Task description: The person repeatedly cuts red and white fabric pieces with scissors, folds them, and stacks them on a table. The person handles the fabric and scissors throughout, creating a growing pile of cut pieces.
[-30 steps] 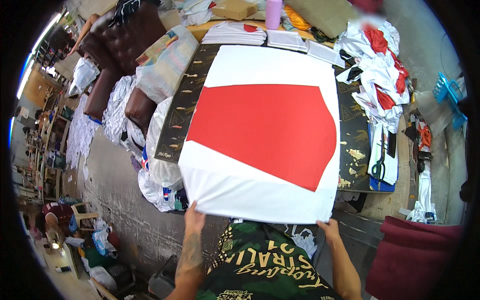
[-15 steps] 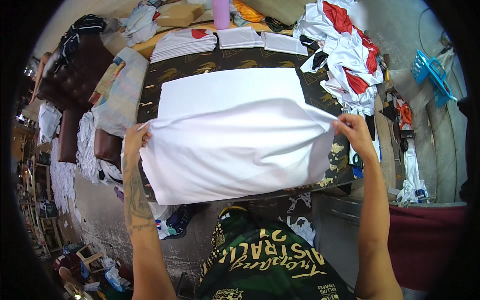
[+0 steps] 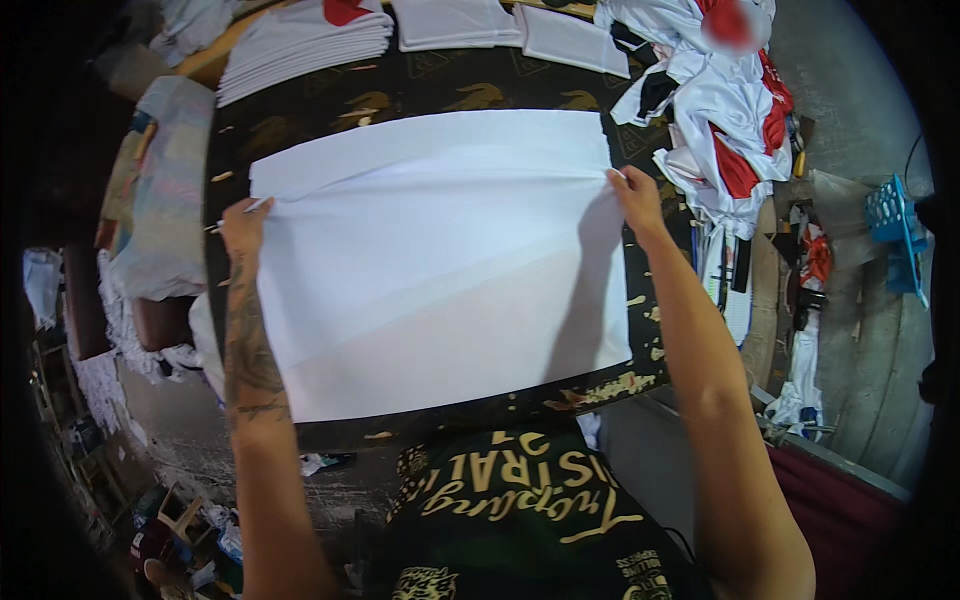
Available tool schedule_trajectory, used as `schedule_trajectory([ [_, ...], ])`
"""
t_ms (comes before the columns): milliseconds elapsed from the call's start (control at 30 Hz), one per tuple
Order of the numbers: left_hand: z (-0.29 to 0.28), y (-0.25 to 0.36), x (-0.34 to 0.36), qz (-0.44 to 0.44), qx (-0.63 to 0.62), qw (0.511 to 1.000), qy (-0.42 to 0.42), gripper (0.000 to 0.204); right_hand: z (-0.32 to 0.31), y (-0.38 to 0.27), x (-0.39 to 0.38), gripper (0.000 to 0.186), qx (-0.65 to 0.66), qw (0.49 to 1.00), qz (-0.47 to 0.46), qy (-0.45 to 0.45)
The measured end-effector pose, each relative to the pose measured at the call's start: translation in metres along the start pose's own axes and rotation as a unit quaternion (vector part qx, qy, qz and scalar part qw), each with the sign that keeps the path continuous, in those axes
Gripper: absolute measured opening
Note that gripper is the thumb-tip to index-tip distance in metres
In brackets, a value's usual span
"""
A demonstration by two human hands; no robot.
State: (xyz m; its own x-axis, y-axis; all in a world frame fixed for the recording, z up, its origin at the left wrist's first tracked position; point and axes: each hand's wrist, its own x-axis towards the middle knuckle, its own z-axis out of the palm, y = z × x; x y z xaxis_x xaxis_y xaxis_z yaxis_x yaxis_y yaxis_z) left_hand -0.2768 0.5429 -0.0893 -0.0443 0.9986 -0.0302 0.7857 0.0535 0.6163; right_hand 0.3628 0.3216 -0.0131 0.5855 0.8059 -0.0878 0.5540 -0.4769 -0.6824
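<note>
- White cloth (image 3: 440,285) lies spread over the dark, patterned bench (image 3: 430,95), its near edge just inside the bench's near side. A faint pinkish area shows through the lower part, bounded by a slanting line. Any wrinkle trapped between layers there could leave a lump, and the shadow at its right side might hide one.
- Left hand (image 3: 245,225) is closed, thumb and fingers gripping the cloth's left edge; a slim pale item, too small to identify, pokes out of it and could snag the fabric if dragged across.
- Right hand (image 3: 633,195) pinches the right edge between thumb and fingertips, little gap between them. If one side were pulled harder, the raised line running between both hands would skew and set a crease.
- Beyond that line, a strip of white cloth lies flat; a sideways tug could slide it out of line.
- Farther back sit a folded stack (image 3: 305,50) and two folded white pieces (image 3: 458,22), apart from the cloth.
- Off to the right, a heap of white and red garments (image 3: 725,130) is near enough that a swinging elbow might drag it.
</note>
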Motion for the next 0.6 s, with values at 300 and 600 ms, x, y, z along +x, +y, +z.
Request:
schedule_trajectory([
  [300,-0.001,0.030,0.030,-0.047,0.027,0.999,-0.007,0.045,0.025,0.000,0.037,0.039,-0.053,0.998,0.027,0.004],
  [600,0.039,0.112,-0.055,0.011,0.025,0.999,0.043,0.068,-0.007,-0.005,-0.007,0.027,-0.045,0.991,-0.107,0.073],
])
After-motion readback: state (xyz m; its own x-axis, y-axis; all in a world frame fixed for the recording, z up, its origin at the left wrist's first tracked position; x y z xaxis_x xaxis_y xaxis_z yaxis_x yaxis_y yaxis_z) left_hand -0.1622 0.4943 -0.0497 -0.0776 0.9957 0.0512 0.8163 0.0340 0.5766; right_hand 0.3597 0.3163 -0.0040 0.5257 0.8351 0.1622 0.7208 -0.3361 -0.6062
